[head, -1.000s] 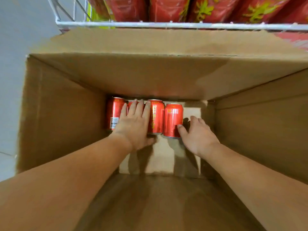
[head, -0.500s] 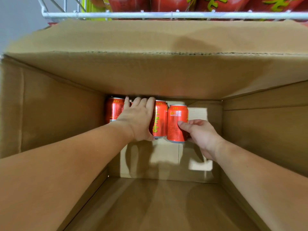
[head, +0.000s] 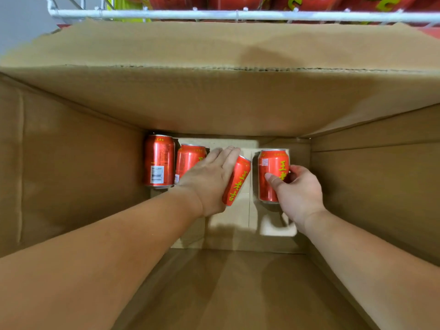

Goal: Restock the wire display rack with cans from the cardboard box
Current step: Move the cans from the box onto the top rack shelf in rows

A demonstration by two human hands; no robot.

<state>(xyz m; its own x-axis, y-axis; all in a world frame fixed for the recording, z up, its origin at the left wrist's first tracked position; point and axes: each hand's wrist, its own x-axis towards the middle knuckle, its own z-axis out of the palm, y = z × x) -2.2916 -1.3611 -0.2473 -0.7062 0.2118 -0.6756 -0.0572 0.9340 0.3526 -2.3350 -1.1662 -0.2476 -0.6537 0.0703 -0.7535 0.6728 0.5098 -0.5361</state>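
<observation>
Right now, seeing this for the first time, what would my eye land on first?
Four bright red cans at the bottom of a deep cardboard box stand out. The left hand holds a tilted can in the middle, and the right hand grips the rightmost can. Above the box's far flap, a white wire rack holds more red goods.

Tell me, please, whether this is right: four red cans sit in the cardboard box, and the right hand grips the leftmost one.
Not quite: the head view shows the right hand gripping the rightmost can; the leftmost can stands untouched. Four red cans do sit in the cardboard box.
</observation>
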